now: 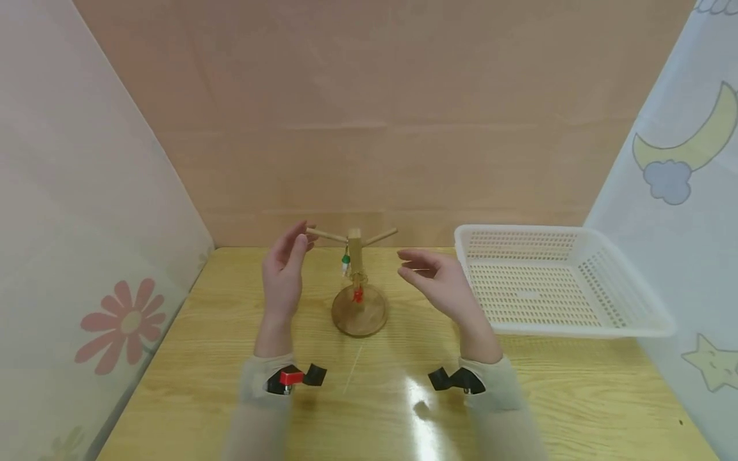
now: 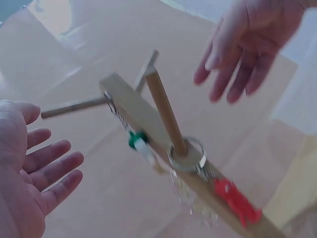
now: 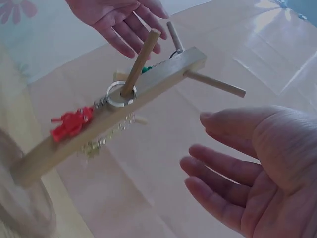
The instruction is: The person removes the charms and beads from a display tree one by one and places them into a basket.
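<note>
A wooden stand (image 1: 355, 256) with several pegs rises from a round base (image 1: 360, 312). A green and white keychain (image 1: 346, 261) hangs on its left peg, a red figure keychain (image 3: 73, 124) hangs by a ring from the front peg, and a clear beaded one (image 2: 190, 198) hangs behind the post. My left hand (image 1: 284, 275) is beside the left peg, fingers relaxed and holding nothing; whether it touches the peg tip is unclear. My right hand (image 1: 441, 282) hovers right of the stand, fingers loosely bent, with nothing in it.
To the right on the wooden table (image 1: 190, 384) sits a white perforated basket (image 1: 565, 331), just beyond my right hand. A pinkish sheet (image 1: 375, 128) forms the back, and patterned sheets (image 1: 69, 192) line both sides.
</note>
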Motion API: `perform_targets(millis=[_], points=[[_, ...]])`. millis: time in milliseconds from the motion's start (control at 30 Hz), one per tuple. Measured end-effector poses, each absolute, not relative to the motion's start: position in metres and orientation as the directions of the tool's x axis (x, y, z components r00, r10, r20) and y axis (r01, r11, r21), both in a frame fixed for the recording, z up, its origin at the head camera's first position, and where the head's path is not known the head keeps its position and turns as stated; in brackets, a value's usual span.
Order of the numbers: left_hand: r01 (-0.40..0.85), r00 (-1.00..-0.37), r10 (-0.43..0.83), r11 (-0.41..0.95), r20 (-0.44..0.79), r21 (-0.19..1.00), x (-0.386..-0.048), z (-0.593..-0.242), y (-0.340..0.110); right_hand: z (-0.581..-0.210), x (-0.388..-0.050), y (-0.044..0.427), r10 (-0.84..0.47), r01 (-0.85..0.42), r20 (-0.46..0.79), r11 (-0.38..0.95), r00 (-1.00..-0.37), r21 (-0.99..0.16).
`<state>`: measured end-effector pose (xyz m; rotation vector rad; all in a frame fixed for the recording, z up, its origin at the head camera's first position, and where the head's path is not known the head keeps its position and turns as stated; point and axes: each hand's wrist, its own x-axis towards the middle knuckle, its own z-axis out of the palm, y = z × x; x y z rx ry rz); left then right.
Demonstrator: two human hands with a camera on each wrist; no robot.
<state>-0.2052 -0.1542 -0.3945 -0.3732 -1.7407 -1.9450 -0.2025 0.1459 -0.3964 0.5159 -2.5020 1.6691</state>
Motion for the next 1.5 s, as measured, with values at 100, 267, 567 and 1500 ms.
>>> perform_targets(millis=[100,267,567,1500], points=[[0.569,-0.818,-0.208,-0.153,0.536,0.808,-0.201,-0.385,-0.147,-0.398,-0.205,0.135,-0.262,-0.325,0.255,0.276,-0.931,-0.905],[0.594,-0.800,-0.247,-0.188,0.547,0.783,-0.196,-0.375,-0.140,-0.406,-0.207,0.121,-0.277,-0.319,0.253,0.229,-0.927,-0.919],[0.616,-0.778,-0.300,-0.195,0.552,0.763,-0.197,-0.371,-0.140,-0.415,-0.206,0.105,-0.274,-0.269,0.217,0.167,-0.937,-0.949],[0.577,-0.802,-0.340,-0.226,0.491,0.785,-0.199,-0.373,-0.139,-0.430,-0.210,0.084,-0.227,-0.320,0.272,0.206,-0.935,-0.925]])
